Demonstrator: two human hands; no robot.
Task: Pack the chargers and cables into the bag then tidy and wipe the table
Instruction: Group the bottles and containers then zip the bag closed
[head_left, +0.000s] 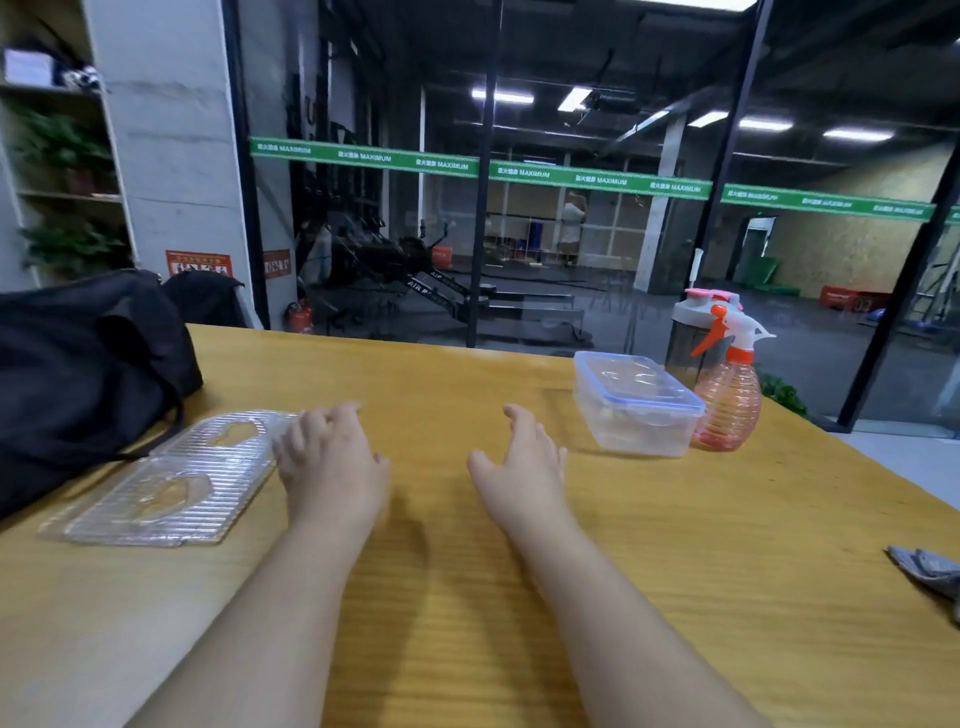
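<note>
A black bag (78, 374) sits on the left end of the yellow wooden table (467, 597). In front of it lies a clear ribbed plastic tray (166, 483). My left hand (332, 457) hovers at the tray's right edge, fingers loosely curled, touching or nearly touching the plastic. Over the table's middle my right hand (519, 462) is relaxed and holds nothing. A grey cloth (930, 571) lies at the right edge. No chargers or cables are visible.
A clear lidded plastic box (639, 405) stands at the back right, with a pink spray bottle (727, 395) and a grey shaker cup (691, 332) just behind it. A glass wall runs along the table's far edge.
</note>
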